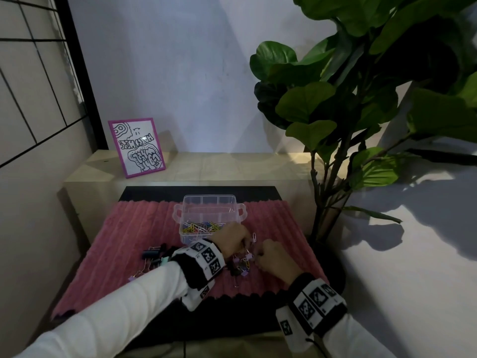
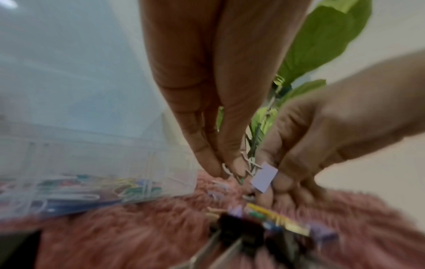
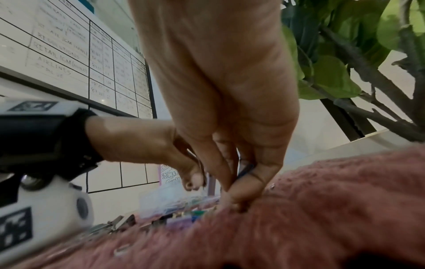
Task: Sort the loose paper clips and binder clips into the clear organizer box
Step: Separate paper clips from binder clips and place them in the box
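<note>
My left hand (image 1: 230, 239) and my right hand (image 1: 275, 259) meet low over a fuzzy, ribbed pink mat (image 1: 124, 236) that covers most of the black tabletop (image 1: 144, 191). In the left wrist view my left fingers (image 2: 216, 163) pinch a tangle of white paper clips (image 2: 247, 163) just above the pile. My right fingers (image 2: 282, 180) are curled around a lilac binder clip (image 2: 264, 177), right beside that tangle.

The clear organizer box (image 1: 209, 215) stands on the mat just beyond my left hand, lid off, with a heap of coloured paper clips (image 1: 202, 226) in its nearest compartment. Loose clips (image 1: 242, 264) lie on the mat between and under my hands, lilac and black binder clips among them. A second scatter of black and teal binder clips (image 1: 156, 255) lies to the left of my left wrist.

Behind the tabletop runs a pale wooden ledge (image 1: 219, 165) against a white wall (image 1: 167, 73). A pink-framed doodle drawing (image 1: 136, 148) leans there. A gridded whiteboard (image 1: 28, 81) with handwritten rows fills the left side, and a big fiddle-leaf plant (image 1: 361, 86) rises on the right, throwing leaf shadows on the pale floor (image 1: 413, 254).
</note>
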Demonstrator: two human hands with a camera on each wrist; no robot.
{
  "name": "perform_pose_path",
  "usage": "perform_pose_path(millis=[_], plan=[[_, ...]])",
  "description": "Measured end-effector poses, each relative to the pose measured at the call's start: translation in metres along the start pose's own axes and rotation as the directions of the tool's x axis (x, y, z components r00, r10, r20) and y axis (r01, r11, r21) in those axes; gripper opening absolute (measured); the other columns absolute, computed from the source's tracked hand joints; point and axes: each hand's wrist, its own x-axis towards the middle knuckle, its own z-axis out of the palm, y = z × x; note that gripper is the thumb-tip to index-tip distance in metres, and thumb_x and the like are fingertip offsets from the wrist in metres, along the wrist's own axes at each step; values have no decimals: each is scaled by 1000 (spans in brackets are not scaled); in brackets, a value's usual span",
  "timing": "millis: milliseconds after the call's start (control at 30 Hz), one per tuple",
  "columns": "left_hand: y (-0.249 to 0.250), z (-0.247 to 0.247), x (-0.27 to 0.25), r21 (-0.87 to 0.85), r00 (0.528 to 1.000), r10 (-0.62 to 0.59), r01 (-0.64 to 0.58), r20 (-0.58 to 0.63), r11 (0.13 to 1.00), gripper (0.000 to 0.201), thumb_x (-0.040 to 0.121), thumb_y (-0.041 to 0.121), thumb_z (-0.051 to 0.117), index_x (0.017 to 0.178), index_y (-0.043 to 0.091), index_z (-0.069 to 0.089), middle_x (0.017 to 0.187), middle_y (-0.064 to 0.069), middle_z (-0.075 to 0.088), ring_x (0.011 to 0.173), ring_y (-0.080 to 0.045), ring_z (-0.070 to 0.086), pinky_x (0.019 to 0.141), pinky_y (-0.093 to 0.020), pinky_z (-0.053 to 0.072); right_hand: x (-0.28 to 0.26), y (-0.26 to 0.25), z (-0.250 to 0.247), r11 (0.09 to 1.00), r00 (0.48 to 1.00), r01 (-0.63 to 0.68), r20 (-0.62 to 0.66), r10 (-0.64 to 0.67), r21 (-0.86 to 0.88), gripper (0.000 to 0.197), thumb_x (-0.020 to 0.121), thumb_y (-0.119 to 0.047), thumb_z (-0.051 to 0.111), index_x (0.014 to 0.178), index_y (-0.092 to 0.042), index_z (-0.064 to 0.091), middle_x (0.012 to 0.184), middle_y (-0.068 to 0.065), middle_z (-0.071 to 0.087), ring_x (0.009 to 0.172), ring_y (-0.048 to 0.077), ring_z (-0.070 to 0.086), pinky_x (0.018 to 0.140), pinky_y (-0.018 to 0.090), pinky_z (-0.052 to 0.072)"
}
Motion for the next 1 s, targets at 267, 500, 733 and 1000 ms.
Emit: perform_pose_path(millis=[267, 500, 733, 1000], plan=[[-12, -16, -6, -191, 999, 0, 7, 38, 981, 15, 79, 0, 63, 91, 2, 71, 99, -14, 72, 91, -23, 66, 68, -4, 41, -3, -13, 11, 998, 998, 56, -35, -57, -23, 16, 77, -6, 64, 85, 8, 65, 87, 19, 67, 84, 25, 63, 57, 19, 37], [-9, -12, -8, -130, 997, 8, 3, 80, 992, 15, 78, 4, 64, 92, 4, 70, 101, -12, 71, 93, -22, 65, 82, -23, 47, -1, -9, 21, 995, 994, 103, -41, -103, -4, 16, 78, -9, 64, 81, 7, 64, 86, 20, 70, 77, 23, 64, 63, 21, 38], [-18, -23, -16, -302, 997, -13, 36, 75, 953, 15, 77, 2, 66, 92, 3, 67, 97, -14, 72, 73, -1, 63, 65, 0, 44, 1, 6, -15, 999, 999, 51, 9, -51, -2, 15, 73, 3, 60, 64, -7, 68, 64, 11, 66, 44, 0, 51, 42, 9, 41], [-34, -44, -29, -570, 997, -68, 42, -23, 821, 25, 77, -7, 64, 81, 17, 66, 62, 22, 69, 66, 11, 63, 64, -5, 48, -2, 36, -35, 618, 985, -165, 97, 143, 768, 11, 83, 4, 59, 79, -4, 66, 62, 3, 61, 50, 7, 56, 49, 17, 48]])
